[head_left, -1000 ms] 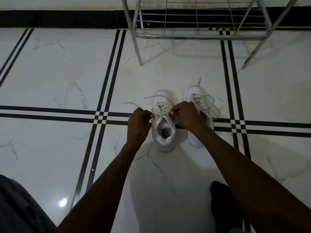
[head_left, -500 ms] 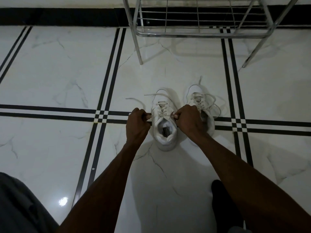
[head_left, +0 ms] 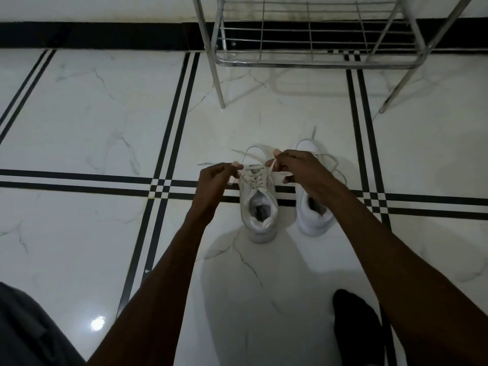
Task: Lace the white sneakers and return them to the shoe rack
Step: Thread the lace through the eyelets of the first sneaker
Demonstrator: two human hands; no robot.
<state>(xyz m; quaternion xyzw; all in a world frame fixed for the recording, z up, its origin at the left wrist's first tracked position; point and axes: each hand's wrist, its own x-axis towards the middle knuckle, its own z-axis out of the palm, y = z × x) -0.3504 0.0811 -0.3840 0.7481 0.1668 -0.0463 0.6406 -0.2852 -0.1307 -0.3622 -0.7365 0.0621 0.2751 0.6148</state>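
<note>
Marble floor (head_left: 79,114), left sneaker's lace (head_left: 269,170) between both hands' fingers (head_left: 270,163).

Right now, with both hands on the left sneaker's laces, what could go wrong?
1. The left hand and right hand pull the laces apart over the left sneaker; an uneven pull could leave one end short.
2. The right sneaker has loose laces trailing on the floor; they could snag when it is carried to the shoe rack.
</note>
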